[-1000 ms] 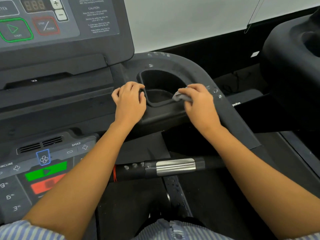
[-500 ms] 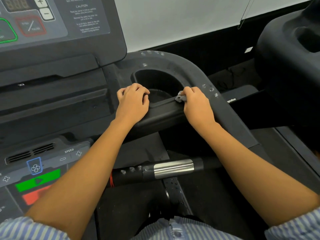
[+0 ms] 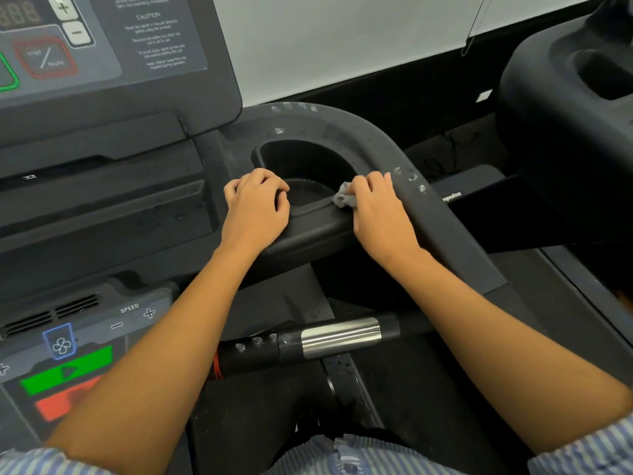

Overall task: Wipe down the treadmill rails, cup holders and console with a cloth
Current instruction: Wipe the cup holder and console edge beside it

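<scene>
A black treadmill cup holder [image 3: 301,162] opens just right of the console [image 3: 102,80]. My right hand [image 3: 380,214] grips a small grey cloth [image 3: 343,198] and presses it on the holder's near right rim, where the curved rail [image 3: 387,145] begins. White droplets speckle that rail. My left hand [image 3: 255,210] rests on the holder's near left rim with its fingers curled over the edge, holding nothing else.
A lower control panel [image 3: 68,354] with green and red buttons sits at the near left. A handlebar with a chrome sensor band [image 3: 340,335] crosses below my arms. A second treadmill's black console [image 3: 575,108] stands at the right.
The view has shifted slightly and my right hand has slid the cloth a little along the near rim. My left hand stays on the left rim.
</scene>
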A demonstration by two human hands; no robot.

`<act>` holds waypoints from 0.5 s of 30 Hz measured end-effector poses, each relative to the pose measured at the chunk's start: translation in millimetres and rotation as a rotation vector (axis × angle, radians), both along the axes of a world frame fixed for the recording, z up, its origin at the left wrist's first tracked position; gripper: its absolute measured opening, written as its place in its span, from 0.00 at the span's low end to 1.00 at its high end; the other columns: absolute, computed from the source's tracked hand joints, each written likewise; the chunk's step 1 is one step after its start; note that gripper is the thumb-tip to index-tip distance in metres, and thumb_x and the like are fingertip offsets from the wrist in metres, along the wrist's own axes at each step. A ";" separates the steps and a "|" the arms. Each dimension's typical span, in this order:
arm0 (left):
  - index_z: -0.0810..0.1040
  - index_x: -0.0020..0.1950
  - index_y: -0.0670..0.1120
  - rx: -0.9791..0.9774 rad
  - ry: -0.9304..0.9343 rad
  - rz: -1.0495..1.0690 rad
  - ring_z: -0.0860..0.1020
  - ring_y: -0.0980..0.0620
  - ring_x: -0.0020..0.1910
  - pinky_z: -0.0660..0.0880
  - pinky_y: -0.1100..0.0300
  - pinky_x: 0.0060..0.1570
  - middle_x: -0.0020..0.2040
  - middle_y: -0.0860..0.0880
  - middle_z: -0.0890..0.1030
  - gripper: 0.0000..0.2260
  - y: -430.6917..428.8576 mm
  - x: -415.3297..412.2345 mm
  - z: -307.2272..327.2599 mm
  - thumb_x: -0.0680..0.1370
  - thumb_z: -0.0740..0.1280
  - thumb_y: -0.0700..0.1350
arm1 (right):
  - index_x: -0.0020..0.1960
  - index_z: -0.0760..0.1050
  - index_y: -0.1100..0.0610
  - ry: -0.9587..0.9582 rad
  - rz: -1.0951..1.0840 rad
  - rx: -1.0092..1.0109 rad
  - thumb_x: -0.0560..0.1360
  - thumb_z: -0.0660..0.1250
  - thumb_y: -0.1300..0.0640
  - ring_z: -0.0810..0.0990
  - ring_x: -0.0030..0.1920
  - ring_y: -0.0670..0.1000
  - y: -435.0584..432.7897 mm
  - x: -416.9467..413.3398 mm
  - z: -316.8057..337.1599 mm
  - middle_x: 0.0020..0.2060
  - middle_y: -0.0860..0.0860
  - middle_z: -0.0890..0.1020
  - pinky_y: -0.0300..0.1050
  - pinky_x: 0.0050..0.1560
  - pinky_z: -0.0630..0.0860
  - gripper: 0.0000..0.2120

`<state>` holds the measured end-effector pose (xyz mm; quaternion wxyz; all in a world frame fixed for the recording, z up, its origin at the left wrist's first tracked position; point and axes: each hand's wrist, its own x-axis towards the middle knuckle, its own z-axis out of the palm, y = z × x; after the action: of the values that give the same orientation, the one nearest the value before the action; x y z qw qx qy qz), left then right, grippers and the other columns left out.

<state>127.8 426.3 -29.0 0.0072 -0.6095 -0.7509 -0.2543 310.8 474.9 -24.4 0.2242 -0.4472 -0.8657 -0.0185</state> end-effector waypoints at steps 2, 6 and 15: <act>0.79 0.53 0.46 0.000 -0.002 -0.002 0.72 0.51 0.58 0.56 0.55 0.64 0.56 0.49 0.76 0.09 -0.2 0.1 0.3 0.78 0.61 0.43 | 0.42 0.75 0.66 0.025 0.027 -0.004 0.59 0.75 0.73 0.78 0.37 0.62 -2.6 3.3 -3.5 0.36 0.61 0.77 0.59 0.42 0.80 0.14; 0.79 0.54 0.45 -0.004 -0.004 -0.005 0.72 0.50 0.59 0.55 0.56 0.64 0.57 0.48 0.75 0.09 -2.3 2.2 3.0 0.78 0.61 0.42 | 0.54 0.72 0.64 -0.026 -0.021 -0.127 0.74 0.62 0.69 0.73 0.54 0.63 24.9 -0.1 0.2 0.51 0.63 0.75 0.57 0.72 0.59 0.09; 0.79 0.53 0.46 -0.002 0.001 0.003 0.71 0.50 0.60 0.55 0.55 0.64 0.58 0.48 0.75 0.09 -3.8 2.8 3.3 0.78 0.61 0.43 | 0.68 0.68 0.61 0.129 -0.140 -0.149 0.78 0.59 0.61 0.67 0.66 0.63 36.7 37.9 -2.7 0.67 0.63 0.67 0.56 0.66 0.67 0.19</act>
<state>130.6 422.4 -25.6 0.0072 -0.6083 -0.7522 -0.2532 348.7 511.5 -27.1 0.2435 -0.5222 -0.8152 0.0591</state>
